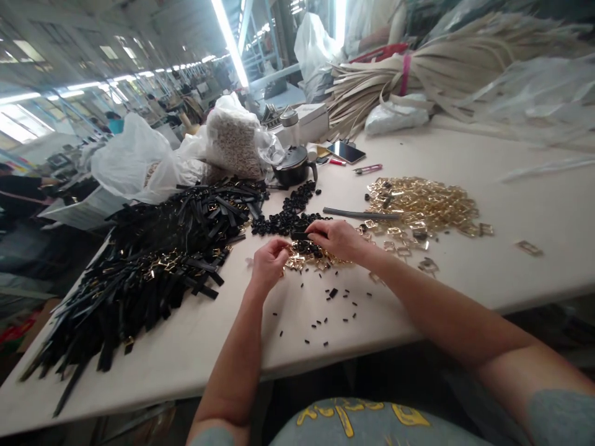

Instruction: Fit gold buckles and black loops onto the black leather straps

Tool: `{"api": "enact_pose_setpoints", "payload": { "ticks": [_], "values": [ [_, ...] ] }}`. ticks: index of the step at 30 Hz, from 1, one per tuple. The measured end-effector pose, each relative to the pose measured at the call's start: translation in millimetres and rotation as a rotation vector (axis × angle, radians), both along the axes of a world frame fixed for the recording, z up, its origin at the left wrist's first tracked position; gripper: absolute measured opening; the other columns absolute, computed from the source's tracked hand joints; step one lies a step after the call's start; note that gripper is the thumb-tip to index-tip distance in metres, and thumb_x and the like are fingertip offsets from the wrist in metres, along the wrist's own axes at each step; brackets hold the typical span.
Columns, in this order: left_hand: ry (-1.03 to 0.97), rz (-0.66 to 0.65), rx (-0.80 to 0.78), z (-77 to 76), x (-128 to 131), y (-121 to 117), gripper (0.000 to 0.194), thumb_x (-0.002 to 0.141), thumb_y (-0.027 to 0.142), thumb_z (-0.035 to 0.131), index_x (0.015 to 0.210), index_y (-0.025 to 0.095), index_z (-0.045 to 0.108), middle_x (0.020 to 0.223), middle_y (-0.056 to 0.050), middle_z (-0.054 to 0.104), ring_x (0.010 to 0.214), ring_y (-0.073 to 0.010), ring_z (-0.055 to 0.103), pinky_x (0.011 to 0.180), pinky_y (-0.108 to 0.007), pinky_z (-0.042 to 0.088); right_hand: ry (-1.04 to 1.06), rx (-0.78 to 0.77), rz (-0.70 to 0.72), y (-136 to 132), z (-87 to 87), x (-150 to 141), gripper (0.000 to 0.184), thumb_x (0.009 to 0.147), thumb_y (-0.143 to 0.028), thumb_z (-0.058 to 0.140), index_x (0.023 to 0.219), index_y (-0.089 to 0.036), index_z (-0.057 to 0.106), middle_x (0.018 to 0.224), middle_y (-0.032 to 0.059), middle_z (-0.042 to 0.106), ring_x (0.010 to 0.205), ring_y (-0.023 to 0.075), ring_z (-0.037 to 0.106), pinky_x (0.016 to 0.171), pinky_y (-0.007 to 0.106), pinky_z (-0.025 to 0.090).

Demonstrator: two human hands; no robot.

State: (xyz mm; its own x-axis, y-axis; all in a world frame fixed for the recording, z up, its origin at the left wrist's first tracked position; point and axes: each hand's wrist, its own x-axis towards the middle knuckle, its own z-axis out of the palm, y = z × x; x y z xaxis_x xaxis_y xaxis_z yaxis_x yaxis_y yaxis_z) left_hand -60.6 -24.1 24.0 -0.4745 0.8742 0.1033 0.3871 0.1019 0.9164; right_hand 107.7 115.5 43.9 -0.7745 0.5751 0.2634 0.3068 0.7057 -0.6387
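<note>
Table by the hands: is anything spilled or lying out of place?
Small black bits lie scattered on the bare table just in front of the left hand and right hand. One gold buckle sits alone, away from the gold buckle pile.

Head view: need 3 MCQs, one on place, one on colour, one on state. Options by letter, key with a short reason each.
1. Where does the pile of black straps lie, seen from the hands?
A. left
B. right
C. under the table

2. What colour are the heaped buckles?
A. red
B. gold
C. blue

3. What is the right hand doing?
A. lying flat and open
B. hanging off the table
C. pinching a small black piece

Answers:
1 A, the straps spread left of the left hand.
2 B, the heap shines gold.
3 C, its fingertips close on the piece.
</note>
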Motion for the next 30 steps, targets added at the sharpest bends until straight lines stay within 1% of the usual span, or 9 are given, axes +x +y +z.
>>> {"api": "enact_pose_setpoints", "payload": {
  "ticks": [4, 6, 9, 13, 16, 20, 23, 27, 30],
  "values": [
    [-0.157, -0.037, 0.032, -2.8, 7, 0, 0.026, 0.077, 0.032, 0.068, 0.100, 0.020, 0.066, 0.083, -0.002, 0.070, 0.074, -0.0145, 0.066, 0.072, -0.028, 0.052, 0.015, -0.010, 0.009, -3, -1.4, -2, 0.015, 0.087, -0.026, 0.059, 0.094, -0.021, 0.072, 0.078, 0.0012, 0.072, 0.067, 0.0135, 0.061, 0.064, 0.025, 0.041],
    [-0.209, -0.021, 0.060, -0.5, 7, 0, 0.026, 0.077, 0.034, 0.070, 0.099, 0.020, 0.065, 0.084, -0.001, 0.070, 0.073, -0.0138, 0.066, 0.072, -0.028, 0.053, 0.005, -0.004, 0.027, -3, -2.1, -3, 0.015, 0.087, -0.026, 0.060, 0.093, -0.021, 0.072, 0.079, 0.0014, 0.072, 0.069, 0.0138, 0.060, 0.065, 0.025, 0.040],
    [-0.169, 0.025, 0.063, 4.4, 6, -1, 0.023, 0.075, 0.034, 0.072, 0.092, 0.019, 0.068, 0.081, -0.001, 0.069, 0.068, -0.0123, 0.065, 0.068, -0.025, 0.053, -0.034, -0.027, 0.092, -4, -3.0, -3, 0.015, 0.087, -0.025, 0.059, 0.093, -0.022, 0.073, 0.077, 0.0002, 0.071, 0.065, 0.0127, 0.058, 0.063, 0.024, 0.039],
    [-0.139, 0.080, 0.080, 9.7, 7, -1, 0.026, 0.074, 0.035, 0.075, 0.094, 0.018, 0.072, 0.081, -0.002, 0.070, 0.064, -0.0108, 0.063, 0.064, -0.022, 0.051, -0.011, -0.112, 0.183, -8, -3.2, -4, 0.015, 0.087, -0.024, 0.059, 0.094, -0.020, 0.072, 0.075, -0.0009, 0.069, 0.064, 0.0106, 0.057, 0.063, 0.022, 0.038],
    [-0.268, 0.069, 0.095, 10.8, 11, 1, 0.030, 0.072, 0.037, 0.077, 0.094, 0.017, 0.074, 0.080, -0.003, 0.070, 0.062, -0.0092, 0.061, 0.062, -0.022, 0.050, 0.075, -0.184, 0.200, -10, -5.4, -5, 0.016, 0.087, -0.024, 0.058, 0.093, -0.017, 0.071, 0.072, -0.0016, 0.067, 0.061, 0.0089, 0.054, 0.062, 0.022, 0.038],
    [-0.605, 0.037, 0.081, 7.9, 14, 6, 0.040, 0.065, 0.042, 0.082, 0.094, 0.015, 0.073, 0.073, -0.001, 0.067, 0.056, -0.0070, 0.058, 0.058, -0.020, 0.050, 0.184, -0.315, 0.243, -11, -10.8, -8, 0.017, 0.087, -0.025, 0.058, 0.090, -0.014, 0.070, 0.068, -0.0018, 0.063, 0.057, 0.0076, 0.050, 0.060, 0.021, 0.038],
    [-0.813, 0.030, 0.075, 7.4, 15, 8, 0.043, 0.061, 0.042, 0.085, 0.093, 0.014, 0.073, 0.071, -0.001, 0.066, 0.056, -0.0063, 0.059, 0.057, -0.018, 0.049, 0.207, -0.388, 0.249, -11, -12.8, -10, 0.018, 0.086, -0.026, 0.057, 0.089, -0.013, 0.069, 0.065, -0.0021, 0.061, 0.055, 0.0073, 0.048, 0.057, 0.021, 0.037],
    [-0.872, 0.031, 0.081, 10.6, 17, 8, 0.042, 0.060, 0.032, 0.087, 0.095, 0.016, 0.074, 0.076, -0.001, 0.069, 0.059, -0.0055, 0.060, 0.060, -0.017, 0.050, 0.210, -0.421, 0.237, -11, -12.8, -9, 0.017, 0.086, -0.027, 0.056, 0.087, -0.013, 0.066, 0.064, -0.0023, 0.059, 0.054, 0.0075, 0.048, 0.055, 0.021, 0.037],
    [-0.848, 0.008, 0.059, 9.5, 22, 8, 0.041, 0.059, 0.031, 0.088, 0.094, 0.016, 0.074, 0.081, -0.002, 0.071, 0.060, -0.0056, 0.060, 0.062, -0.017, 0.050, 0.209, -0.412, 0.270, -11, -12.4, -9, 0.017, 0.086, -0.027, 0.057, 0.086, -0.014, 0.066, 0.065, -0.0021, 0.059, 0.056, 0.0076, 0.048, 0.056, 0.021, 0.037]
  ]
}}
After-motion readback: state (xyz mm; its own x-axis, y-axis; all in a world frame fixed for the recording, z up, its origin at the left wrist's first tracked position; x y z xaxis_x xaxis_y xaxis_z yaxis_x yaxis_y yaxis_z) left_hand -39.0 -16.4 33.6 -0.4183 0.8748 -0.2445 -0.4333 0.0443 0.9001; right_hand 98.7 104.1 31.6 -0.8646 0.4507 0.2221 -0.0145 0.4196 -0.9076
